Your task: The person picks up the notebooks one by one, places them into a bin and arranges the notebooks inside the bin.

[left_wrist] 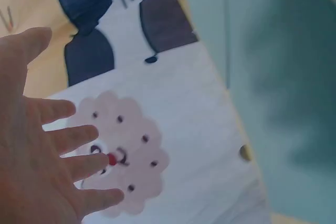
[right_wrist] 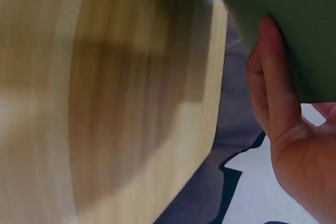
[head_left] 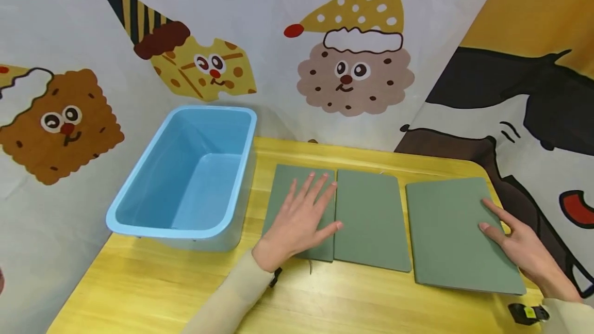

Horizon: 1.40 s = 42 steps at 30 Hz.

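Three thin, flat green rectangular panels lie in a row from the middle of the table to the right. My left hand (head_left: pixel 299 218) is spread flat over the left panel (head_left: pixel 277 189), its thumb reaching towards the middle panel (head_left: pixel 371 220). In the left wrist view, the left fingers stand straight and apart, holding nothing. The larger right panel (head_left: pixel 457 236) is pinched at its right edge by my right hand (head_left: pixel 524 246), with thumb and a finger on its upper face. From the right wrist, the panel (right_wrist: pixel 310 30) appears raised above the table, fingers along its side.
A deep light-blue plastic basin (head_left: pixel 238 200) stands on the left of the yellow wood-grain table (head_left: pixel 153 282), nothing visible inside it. Behind the table hangs a white cloth (head_left: pixel 274 66) with cartoon food figures. The table's right edge runs close by the right hand.
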### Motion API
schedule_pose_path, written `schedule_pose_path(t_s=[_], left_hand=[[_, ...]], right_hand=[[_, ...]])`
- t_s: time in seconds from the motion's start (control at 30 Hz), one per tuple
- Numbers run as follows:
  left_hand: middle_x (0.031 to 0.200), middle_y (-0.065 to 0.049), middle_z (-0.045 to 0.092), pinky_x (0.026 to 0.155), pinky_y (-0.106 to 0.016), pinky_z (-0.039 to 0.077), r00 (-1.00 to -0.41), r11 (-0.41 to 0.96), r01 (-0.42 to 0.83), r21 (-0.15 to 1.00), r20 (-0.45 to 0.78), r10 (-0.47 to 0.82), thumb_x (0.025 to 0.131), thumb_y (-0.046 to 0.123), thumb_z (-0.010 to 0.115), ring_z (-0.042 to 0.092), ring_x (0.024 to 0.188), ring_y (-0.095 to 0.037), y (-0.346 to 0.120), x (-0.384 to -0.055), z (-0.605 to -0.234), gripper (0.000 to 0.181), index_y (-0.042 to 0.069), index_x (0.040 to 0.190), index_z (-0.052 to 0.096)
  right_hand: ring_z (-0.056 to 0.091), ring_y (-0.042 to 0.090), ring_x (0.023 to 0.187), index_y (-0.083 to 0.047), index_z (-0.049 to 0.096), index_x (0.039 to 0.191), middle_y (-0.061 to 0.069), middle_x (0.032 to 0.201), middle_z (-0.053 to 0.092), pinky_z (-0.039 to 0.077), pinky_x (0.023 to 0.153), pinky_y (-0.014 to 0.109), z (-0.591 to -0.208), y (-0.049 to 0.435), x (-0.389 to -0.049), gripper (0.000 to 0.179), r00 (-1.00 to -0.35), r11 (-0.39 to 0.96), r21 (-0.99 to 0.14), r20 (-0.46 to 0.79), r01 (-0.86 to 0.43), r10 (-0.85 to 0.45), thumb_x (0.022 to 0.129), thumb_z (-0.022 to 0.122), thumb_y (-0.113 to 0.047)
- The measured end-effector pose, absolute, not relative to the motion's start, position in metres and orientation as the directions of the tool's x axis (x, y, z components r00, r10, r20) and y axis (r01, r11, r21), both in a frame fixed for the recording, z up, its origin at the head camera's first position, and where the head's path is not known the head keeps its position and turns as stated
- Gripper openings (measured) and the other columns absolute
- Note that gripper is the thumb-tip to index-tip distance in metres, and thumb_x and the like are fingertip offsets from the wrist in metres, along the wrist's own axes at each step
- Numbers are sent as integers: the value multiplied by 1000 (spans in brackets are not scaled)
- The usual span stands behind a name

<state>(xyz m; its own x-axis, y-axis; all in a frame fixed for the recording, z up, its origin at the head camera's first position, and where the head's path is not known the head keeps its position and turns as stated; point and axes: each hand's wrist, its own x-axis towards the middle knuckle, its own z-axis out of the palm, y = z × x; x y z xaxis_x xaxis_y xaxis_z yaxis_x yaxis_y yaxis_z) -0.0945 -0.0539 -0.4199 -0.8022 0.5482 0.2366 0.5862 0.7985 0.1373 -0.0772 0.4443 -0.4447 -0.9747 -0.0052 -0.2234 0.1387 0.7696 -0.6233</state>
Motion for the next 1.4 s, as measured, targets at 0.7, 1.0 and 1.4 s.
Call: schedule_pose_path(t_s=[0.7, 1.0, 1.4], left_hand=[[172, -15, 15, 124, -61, 12, -751, 816, 552, 170, 527, 398, 99, 58, 60, 9, 158, -39, -119, -73, -346, 86, 9, 164, 30], [170, -19, 21, 120, -69, 15, -682, 857, 495, 145, 676, 279, 104, 70, 32, 14, 156, -46, -162, -60, -327, 84, 9, 162, 33], [170, -16, 22, 120, -70, 15, -734, 927, 288, 242, 678, 51, 99, 77, 37, 14, 156, -44, -245, -48, -313, 96, 2, 159, 39]], right_hand=[[26, 18, 152, -44, 26, 161, -8, 171, 13, 47, 64, 5, -397, 391, -72, 63, -949, 495, -850, -14, 178, 316, 108, 56, -26], [37, 2, 144, -39, 41, 158, -14, 169, 23, 51, 70, 7, -378, 359, -73, 65, -952, 53, -997, -43, 62, 302, 102, 67, -17], [25, 8, 153, -29, 40, 160, -10, 170, 24, 45, 90, 6, -372, 309, -87, 62, -959, -72, -995, 50, -73, 280, 105, 62, -11]])
